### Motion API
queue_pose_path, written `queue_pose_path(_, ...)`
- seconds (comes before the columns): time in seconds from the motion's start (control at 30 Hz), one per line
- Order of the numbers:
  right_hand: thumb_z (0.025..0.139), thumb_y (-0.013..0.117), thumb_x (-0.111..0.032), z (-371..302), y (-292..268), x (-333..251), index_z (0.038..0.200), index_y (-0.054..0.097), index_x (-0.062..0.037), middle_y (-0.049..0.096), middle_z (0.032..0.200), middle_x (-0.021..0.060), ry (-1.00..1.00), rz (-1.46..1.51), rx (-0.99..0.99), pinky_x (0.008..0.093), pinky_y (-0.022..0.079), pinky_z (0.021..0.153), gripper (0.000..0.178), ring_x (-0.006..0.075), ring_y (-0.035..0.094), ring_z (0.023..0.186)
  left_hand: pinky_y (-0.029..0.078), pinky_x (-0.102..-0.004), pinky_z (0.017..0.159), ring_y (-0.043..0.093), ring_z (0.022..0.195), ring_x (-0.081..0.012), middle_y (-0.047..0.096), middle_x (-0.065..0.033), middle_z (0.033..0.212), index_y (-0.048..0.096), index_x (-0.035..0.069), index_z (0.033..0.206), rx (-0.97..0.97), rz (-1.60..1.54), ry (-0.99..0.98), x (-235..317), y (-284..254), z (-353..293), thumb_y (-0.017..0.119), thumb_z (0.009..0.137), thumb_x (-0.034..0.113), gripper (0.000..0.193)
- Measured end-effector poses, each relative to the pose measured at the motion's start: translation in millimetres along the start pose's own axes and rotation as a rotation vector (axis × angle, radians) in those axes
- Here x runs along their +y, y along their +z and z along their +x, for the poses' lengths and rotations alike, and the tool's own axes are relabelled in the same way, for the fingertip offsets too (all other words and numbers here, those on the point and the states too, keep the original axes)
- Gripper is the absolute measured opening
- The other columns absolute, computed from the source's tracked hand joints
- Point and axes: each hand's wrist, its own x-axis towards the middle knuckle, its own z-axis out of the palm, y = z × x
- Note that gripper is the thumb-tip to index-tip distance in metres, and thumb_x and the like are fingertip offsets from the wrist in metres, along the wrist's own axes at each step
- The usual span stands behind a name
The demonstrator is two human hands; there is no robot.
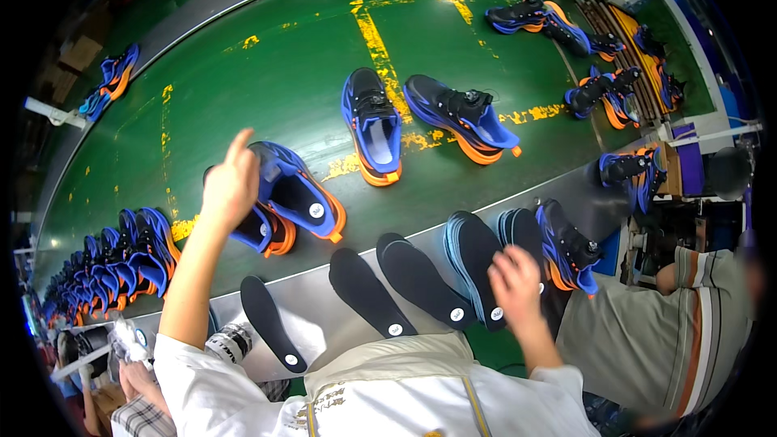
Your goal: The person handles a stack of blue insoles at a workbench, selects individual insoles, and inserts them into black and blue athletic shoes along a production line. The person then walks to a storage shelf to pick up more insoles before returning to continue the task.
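Note:
My left hand (231, 186) is over the toe end of a pair of black and blue sneakers with orange soles. One finger stretches forward and the others are partly hidden. The nearer-right sneaker (303, 186) of this pair shows an insole with a round white sticker. My right hand (516, 285) hovers at or on a stack of black insoles (473, 255), its fingers loosely bent and apart; contact is hard to make out. Beside it lies a second insole stack (522, 231). Single black insoles (271, 320) lie along the metal edge. Another sneaker pair (372, 125) stands ahead.
A green conveyor belt (283, 73) with worn yellow marks runs across. Several sneakers (133, 255) line its left side, and more (558, 28) stand at right. One sneaker (566, 247) sits beside the insoles. A person in a grey-brown shirt (655, 332) is close at right.

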Motion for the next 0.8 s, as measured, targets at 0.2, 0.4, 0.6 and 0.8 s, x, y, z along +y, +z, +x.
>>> queue_pose_path(0.2,0.068,0.072,-0.02,-65.7,6.4,-28.8,0.106,0.051,-0.004,0.031,0.13,0.0283,0.577,0.116,-0.289,0.0482,0.034,0.094,0.047,0.0461,0.038,0.113,0.038,-0.0232,0.055,0.042,0.063,-0.0088,0.048,-0.0001,0.069,0.045,0.002,0.069,0.132,-1.014,-0.28,-9.2,-10.8,57.7,0.056,0.07,0.01,0.013)
queue_pose_path(0.4,0.069,0.071,-0.024,-63.5,24.3,-46.4,0.1,0.055,-0.0027,0.043,0.122,0.0218,0.245,0.182,-0.309,0.0445,0.036,0.089,0.041,0.0371,0.042,0.112,0.05,-0.0441,0.071,0.059,0.083,-0.0383,0.056,-0.0205,0.09,0.042,0.01,0.122,-0.055,-0.384,0.07,89.3,77.3,98.3,0.062,0.075,0.045,0.061)
queue_pose_path(0.6,0.067,0.073,-0.028,-66.9,59.4,-52.7,0.08,0.053,-0.0035,0.043,0.123,0.0255,0.205,0.045,-0.482,0.0451,0.038,0.09,0.035,0.0401,0.044,0.11,0.048,-0.0403,0.068,0.06,0.075,-0.0369,0.06,-0.0196,0.085,0.054,0.005,0.108,0.132,-0.63,-0.014,93.8,109.7,140.7,0.049,0.085,0.044,0.045)
queue_pose_path(0.8,0.058,0.079,-0.021,12.7,-22.5,-64.8,0.079,0.057,-0.0031,0.049,0.12,0.0236,0.031,0.29,-0.307,0.0389,0.044,0.075,0.035,0.0327,0.053,0.087,0.036,-0.0247,0.053,0.043,0.058,-0.0082,0.05,0.0007,0.062,0.063,0.001,0.08,-0.26,-1.085,-0.467,73.4,109.8,123.2,0.058,0.082,0.044,0.043)
